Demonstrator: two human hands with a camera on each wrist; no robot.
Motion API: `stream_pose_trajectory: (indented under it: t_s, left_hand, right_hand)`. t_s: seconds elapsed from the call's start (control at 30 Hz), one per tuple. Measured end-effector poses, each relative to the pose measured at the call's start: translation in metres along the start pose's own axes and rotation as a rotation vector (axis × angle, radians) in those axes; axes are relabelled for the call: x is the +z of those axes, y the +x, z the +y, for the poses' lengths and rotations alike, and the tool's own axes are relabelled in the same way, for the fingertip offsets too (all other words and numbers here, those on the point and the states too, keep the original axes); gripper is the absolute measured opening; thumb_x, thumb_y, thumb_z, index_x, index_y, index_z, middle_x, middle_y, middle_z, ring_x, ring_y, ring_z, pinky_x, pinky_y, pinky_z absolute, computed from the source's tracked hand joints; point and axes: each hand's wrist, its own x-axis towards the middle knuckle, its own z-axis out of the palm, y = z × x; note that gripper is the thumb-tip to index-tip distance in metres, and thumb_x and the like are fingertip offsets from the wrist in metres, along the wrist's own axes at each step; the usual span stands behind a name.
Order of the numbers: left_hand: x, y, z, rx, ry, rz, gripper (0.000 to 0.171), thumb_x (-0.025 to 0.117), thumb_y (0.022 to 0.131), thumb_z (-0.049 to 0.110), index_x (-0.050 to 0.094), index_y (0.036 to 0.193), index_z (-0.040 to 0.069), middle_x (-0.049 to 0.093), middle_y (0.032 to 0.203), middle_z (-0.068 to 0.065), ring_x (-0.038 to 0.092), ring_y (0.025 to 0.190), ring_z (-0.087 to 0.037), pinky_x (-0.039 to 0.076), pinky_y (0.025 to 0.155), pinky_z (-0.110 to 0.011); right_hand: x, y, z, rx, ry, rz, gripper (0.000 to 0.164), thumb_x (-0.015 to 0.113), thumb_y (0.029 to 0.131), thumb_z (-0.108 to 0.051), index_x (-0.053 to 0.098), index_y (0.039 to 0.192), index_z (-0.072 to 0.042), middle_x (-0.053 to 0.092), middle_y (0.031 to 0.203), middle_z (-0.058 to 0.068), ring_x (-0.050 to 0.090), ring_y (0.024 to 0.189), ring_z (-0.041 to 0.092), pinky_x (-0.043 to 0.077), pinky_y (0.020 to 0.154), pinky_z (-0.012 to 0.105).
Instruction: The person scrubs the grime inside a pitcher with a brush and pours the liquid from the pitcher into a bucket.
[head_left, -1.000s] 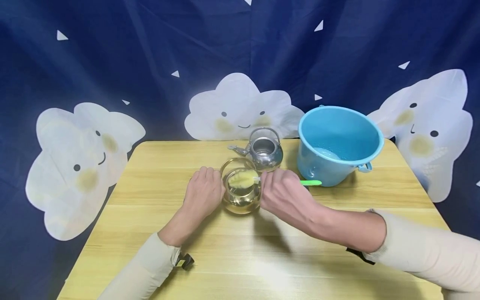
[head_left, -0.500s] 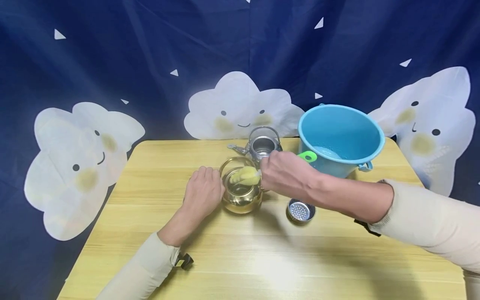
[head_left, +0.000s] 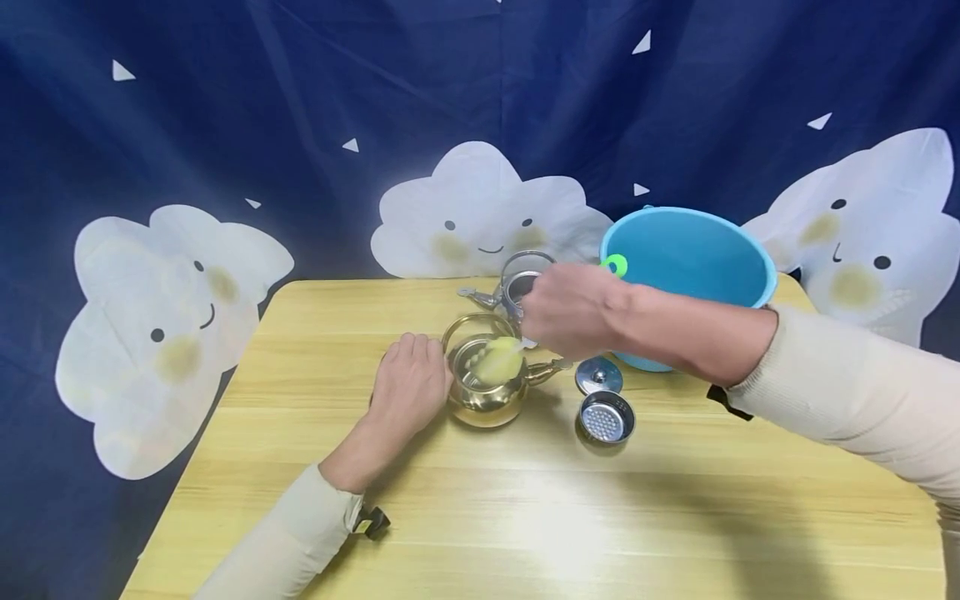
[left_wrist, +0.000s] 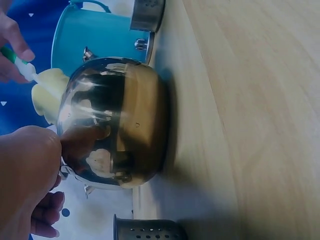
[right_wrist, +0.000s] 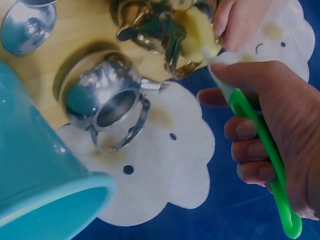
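Observation:
My right hand (head_left: 573, 310) grips a sponge brush by its green and white handle (right_wrist: 260, 140), fingers curled around it. The brush's yellow sponge head (head_left: 498, 360) sits in the mouth of a small golden teapot (head_left: 486, 408), whose arched handle stands upright. On the pot's left side my left hand (head_left: 411, 379) holds it at the rim, thumb against the metal and the other fingers curled, as the left wrist view shows. Behind, partly covered by my right hand, stands a silver teapot (right_wrist: 102, 85) without its lid.
A large blue bucket (head_left: 686, 250) stands at the back right, partly behind my right forearm. In front of it lie a silver lid (head_left: 598, 377) and a perforated strainer cup (head_left: 606, 418). Another perforated cup (left_wrist: 147, 230) appears beside the left hand. A dark blue cloud-print curtain (head_left: 315, 100) hangs behind.
My right hand has risen slightly and tilted the brush, its green end swinging up toward the bucket. The lid and strainer cup have come into sight. The left hand stays at the golden teapot.

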Motion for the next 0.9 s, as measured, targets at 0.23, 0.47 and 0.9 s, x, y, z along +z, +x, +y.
stream_pose_trajectory:
  t_s: [0.23,0.47,0.9]
  left_hand:
    - [0.000,0.002,0.001,-0.003,0.009,0.061,0.031,0.032,0.099,0.015,0.050,0.076,0.007,0.040,0.067,-0.004,0.041,0.064,-0.023,0.028,0.055,-0.029]
    - [-0.002,0.005,0.002,0.023,0.036,0.173,0.030,0.033,0.097,0.013,0.048,0.072,0.008,0.027,0.068,-0.001,0.037,0.061,-0.021,0.022,0.054,-0.026]
    - [-0.002,0.005,0.002,0.019,0.039,0.160,0.029,0.035,0.096,0.013,0.047,0.071,0.008,0.025,0.068,-0.001,0.036,0.060,-0.020,0.019,0.054,-0.026]
  right_hand:
    - [0.014,0.008,0.013,-0.018,0.157,-0.072,0.034,0.065,0.098,-0.032,0.066,0.068,-0.016,0.057,0.060,-0.001,0.044,0.052,0.014,0.045,0.047,0.026]
    - [0.044,0.006,0.017,0.028,0.494,-0.104,0.027,0.069,0.098,-0.039,0.073,0.081,-0.019,0.058,0.060,-0.007,0.047,0.051,0.010,0.040,0.046,0.024]
    - [0.067,-0.009,-0.014,0.171,0.819,-0.070,0.030,0.062,0.104,-0.033,0.066,0.077,-0.020,0.056,0.058,-0.008,0.049,0.047,0.005,0.042,0.045,0.019]
